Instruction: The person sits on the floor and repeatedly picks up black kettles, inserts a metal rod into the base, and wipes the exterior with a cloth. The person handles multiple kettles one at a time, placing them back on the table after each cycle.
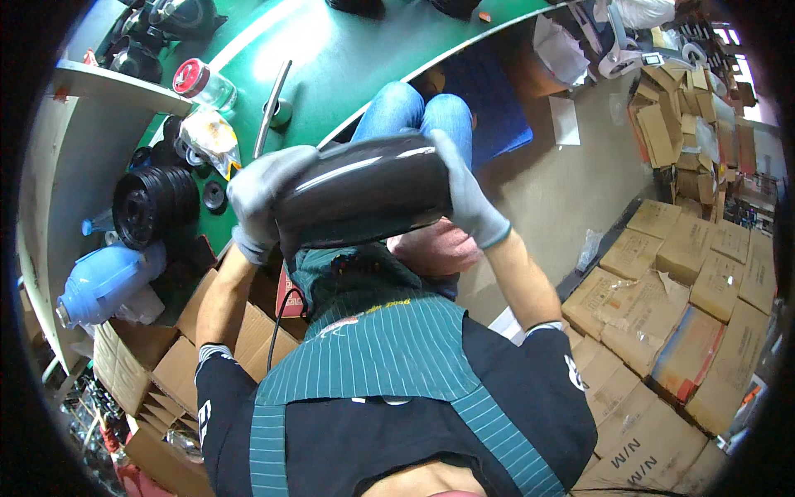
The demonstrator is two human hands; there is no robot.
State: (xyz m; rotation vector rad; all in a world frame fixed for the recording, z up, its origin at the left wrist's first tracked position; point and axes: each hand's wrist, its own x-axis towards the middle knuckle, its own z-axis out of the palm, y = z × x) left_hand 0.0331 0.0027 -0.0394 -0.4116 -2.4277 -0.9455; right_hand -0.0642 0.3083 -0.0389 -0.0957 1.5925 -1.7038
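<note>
1. Gripping a glossy black housing (pixel 364 195) from both ends, two gloved hands hold it up in the middle of the view, above the person's lap and just near of the green table's curved edge.
2. The left hand (pixel 261 199) — in a grey glove — is closed around the housing's left end, fingers wrapped over its top.
3. The right hand (pixel 465 195), gloved the same, clasps the right end, its fingers stretched flat across the rounded side.
4. Just below the housing lies a pink cloth (pixel 439 247) on the lap, and blue-jeaned knees (pixel 418 112) show beyond it.
5. A striped teal apron (pixel 389 348) over a dark shirt fills the near part of the view.
6. Far and to the left spreads the green table (pixel 348 58), carrying a bent metal rod (pixel 272 103), a clear jar with a red lid (pixel 199 81) and a crinkled plastic bag (pixel 211 137).
7. Further left, a stack of black ribbed discs (pixel 153 203) sits near a pale blue plastic jug (pixel 103 282), beside a white shelf (pixel 74 166).
8. Cardboard boxes (pixel 662 315) — brown, closely packed — cover the floor on the right, and more open boxes (pixel 178 364) stand at the near left.
</note>
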